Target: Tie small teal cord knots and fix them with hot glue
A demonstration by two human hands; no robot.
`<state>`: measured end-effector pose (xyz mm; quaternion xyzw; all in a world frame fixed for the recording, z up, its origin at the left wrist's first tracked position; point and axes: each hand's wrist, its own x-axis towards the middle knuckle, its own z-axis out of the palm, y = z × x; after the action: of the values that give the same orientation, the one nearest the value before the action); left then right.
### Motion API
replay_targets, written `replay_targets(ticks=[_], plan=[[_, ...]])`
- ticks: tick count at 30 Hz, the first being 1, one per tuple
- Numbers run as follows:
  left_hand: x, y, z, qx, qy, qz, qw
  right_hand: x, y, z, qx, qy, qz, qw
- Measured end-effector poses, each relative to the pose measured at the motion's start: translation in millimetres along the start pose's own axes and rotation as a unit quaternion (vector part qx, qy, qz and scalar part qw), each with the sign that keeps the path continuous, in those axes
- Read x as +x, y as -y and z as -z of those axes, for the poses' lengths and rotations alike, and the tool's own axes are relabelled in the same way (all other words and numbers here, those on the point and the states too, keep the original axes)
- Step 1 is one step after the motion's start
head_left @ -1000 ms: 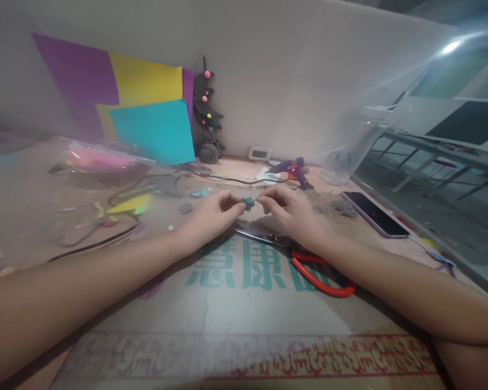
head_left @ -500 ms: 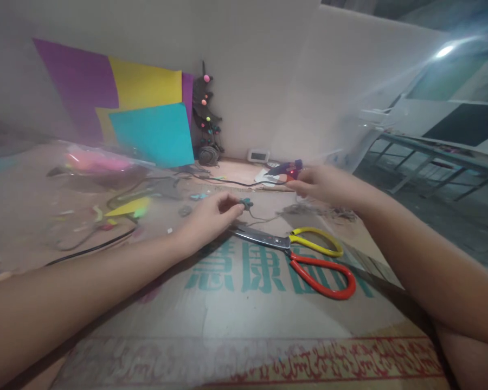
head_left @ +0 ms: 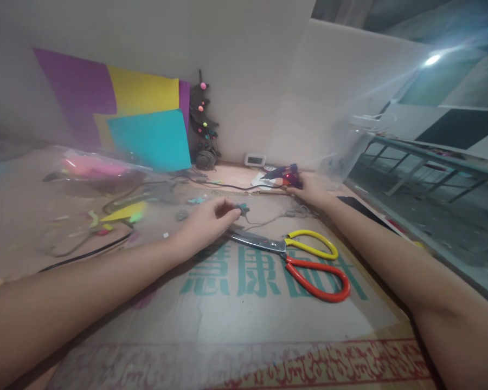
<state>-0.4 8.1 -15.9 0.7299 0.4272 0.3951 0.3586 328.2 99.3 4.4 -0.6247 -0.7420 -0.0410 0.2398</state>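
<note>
My left hand (head_left: 213,219) is closed in a pinch on a small teal felt-like piece (head_left: 243,209) with a thin grey cord (head_left: 264,222) trailing from it. At the back, my right hand (head_left: 309,189) is closed at the handle of a dark purple glue gun (head_left: 282,174), whose red light is lit and whose nozzle points left. The fingers partly hide the handle. Large scissors (head_left: 264,242) with one yellow and one red handle lie in front of my left hand, the blade tips hidden under it.
A dark ornament with coloured pompoms (head_left: 205,124) leans on the back wall beside coloured sheets (head_left: 150,141). A small white digital clock (head_left: 255,160) stands near the glue gun. Scraps, a yellow piece (head_left: 124,211) and a black cable (head_left: 93,249) lie left on the cardboard (head_left: 228,325).
My right forearm has swung lower and my right hand has settled closer around the glue gun's handle. The left hand keeps its pinch on the teal piece. The view has shifted slightly.
</note>
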Motion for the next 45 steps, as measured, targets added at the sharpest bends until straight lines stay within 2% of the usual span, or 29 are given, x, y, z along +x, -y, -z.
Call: replay_targets(ticks=[4,8,11,13,15,18,21,24,28,31,35,40,45], plan=[[-0.7,-4.1,1.1,0.008,-0.002,0.010,1.000,0.9,-1.5,-4.3,0.024,-0.019,-0.016,0.999],[-2.1,-9.9,2.8,0.018,-0.011,0.016,1.000,2.5,0.0,1.7,0.057,-0.047,-0.038,0.997],[-2.8,-11.1,3.2,0.009,-0.013,0.013,1.000,0.7,9.8,9.3,0.093,-0.078,-0.065,0.990],[-2.5,-9.1,3.1,-0.008,-0.019,0.010,1.000,-3.6,22.8,15.6,0.127,-0.089,-0.107,0.982],[-1.4,-5.4,2.9,-0.033,-0.025,0.007,0.999,-10.5,41.0,21.8,0.157,-0.073,-0.117,0.978],[2.0,1.1,3.0,-0.068,-0.027,0.010,0.997,-23.9,75.2,27.0,0.195,-0.038,-0.066,0.978],[5.6,4.7,3.1,-0.089,-0.041,0.024,0.995,-39.2,107.4,24.7,0.253,-0.041,-0.010,0.967],[7.5,4.0,3.3,-0.087,-0.060,0.035,0.994,-53.4,125.0,17.5,0.278,-0.045,0.009,0.959],[8.6,3.4,4.0,-0.080,-0.073,0.018,0.994,-64.9,124.1,11.0,0.255,-0.015,-0.008,0.967],[9.5,6.3,4.5,-0.091,-0.075,0.007,0.993,-68.2,119.0,9.9,0.246,0.006,0.036,0.969],[10.8,8.8,4.8,-0.097,-0.079,0.009,0.992,-71.0,119.3,8.2,0.265,0.003,0.093,0.960],[12.0,7.4,5.8,-0.087,-0.085,0.009,0.993,-73.9,125.5,9.8,0.227,-0.015,0.072,0.971],[13.1,9.7,5.7,-0.082,-0.090,0.004,0.993,-72.5,127.8,9.1,0.230,0.006,0.064,0.971]])
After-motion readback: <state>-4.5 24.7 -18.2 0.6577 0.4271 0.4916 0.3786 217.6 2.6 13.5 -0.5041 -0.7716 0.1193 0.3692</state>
